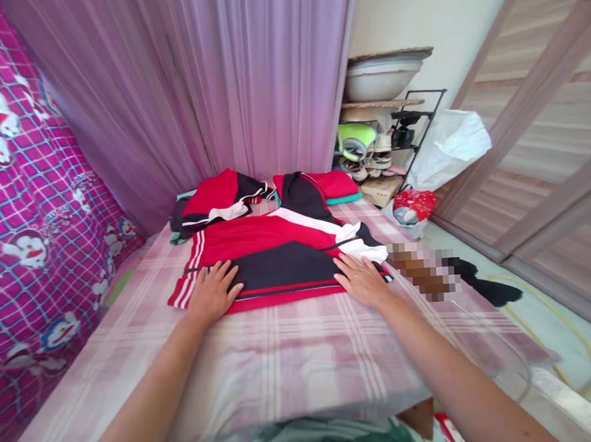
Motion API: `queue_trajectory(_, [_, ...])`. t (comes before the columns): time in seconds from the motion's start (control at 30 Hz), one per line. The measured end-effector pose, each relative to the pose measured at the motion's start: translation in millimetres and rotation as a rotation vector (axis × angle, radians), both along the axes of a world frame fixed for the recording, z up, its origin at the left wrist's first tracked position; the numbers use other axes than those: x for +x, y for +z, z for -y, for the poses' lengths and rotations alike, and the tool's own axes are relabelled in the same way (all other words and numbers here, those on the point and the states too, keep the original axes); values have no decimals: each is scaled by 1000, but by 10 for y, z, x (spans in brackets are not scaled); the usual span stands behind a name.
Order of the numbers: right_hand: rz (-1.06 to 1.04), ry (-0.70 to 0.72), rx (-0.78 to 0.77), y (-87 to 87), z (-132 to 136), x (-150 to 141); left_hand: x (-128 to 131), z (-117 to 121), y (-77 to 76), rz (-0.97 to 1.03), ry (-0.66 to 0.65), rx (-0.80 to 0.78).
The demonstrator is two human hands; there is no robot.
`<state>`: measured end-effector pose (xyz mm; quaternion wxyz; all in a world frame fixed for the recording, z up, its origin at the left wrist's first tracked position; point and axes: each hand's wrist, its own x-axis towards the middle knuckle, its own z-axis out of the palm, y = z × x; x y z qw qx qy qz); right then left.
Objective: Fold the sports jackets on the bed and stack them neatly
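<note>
A red, black and white jacket point(278, 265) with striped ribbed edges lies spread on the checked cloth of the table point(264, 369). One black sleeve is laid lengthwise along its near side. My left hand point(214, 291) rests flat on the jacket's left part, beside the white stripes, fingers spread. At the other end my right hand point(362, 278) lies flat on the near sleeve and white trim, its fingers also stretched out. Neither hand grips the fabric.
Behind the jacket lie another red and black garment point(218, 196) and a folded red and green pile point(331, 185). A purple curtain point(266, 76) hangs at the back. To the right are a shoe rack point(414, 148), a white bag point(451, 146) and wooden sliding doors point(543, 99).
</note>
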<state>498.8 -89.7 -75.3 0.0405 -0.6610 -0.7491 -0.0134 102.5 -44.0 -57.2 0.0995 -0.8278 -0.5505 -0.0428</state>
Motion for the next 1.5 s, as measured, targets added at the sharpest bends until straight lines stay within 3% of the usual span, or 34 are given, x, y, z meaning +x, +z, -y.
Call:
queue_trajectory(0.13, [21, -3, 72, 284, -87, -177, 98, -9, 19, 40, -5, -36])
queue_trajectory(0.27, [-114, 119, 195, 586, -330, -785, 103, 1, 35, 24, -5, -34])
queue_trajectory(0.33, [-163, 232, 190, 607, -448, -1130, 94, 11, 41, 17, 0, -33])
queue_trajectory(0.43, [-154, 323, 32, 458, -549, -1437, 91, 18, 43, 25, 6, -34])
queue_trajectory(0.53, [-136, 263, -121, 249, -569, -1383, 93, 18, 39, 32, 10, -43])
queue_trajectory(0.63, [-110, 212, -130, 144, -561, -1117, 93, 19, 33, 36, 7, -39])
queue_trajectory(0.8, [-63, 154, -149, 244, -546, -837, 86, 15, 4, 66, -8, -27])
queue_trajectory(0.9, [-78, 119, -110, 380, -565, -950, 80, 10, -16, 84, -16, -19])
queue_trajectory(1.0, [-135, 177, 62, 436, -615, -1160, 76, 14, -24, 79, -15, -16])
queue_trajectory(1.1, [-127, 224, 11, 350, -676, -1262, 79, 29, -21, 74, -4, -22])
queue_trajectory(1.23, [-77, 146, -155, 207, -724, -1180, 88, 41, -14, 101, 11, -36])
queue_trajectory(1.5, [-91, 141, 52, 197, -494, -954, 80, 29, -27, 103, -7, -30])
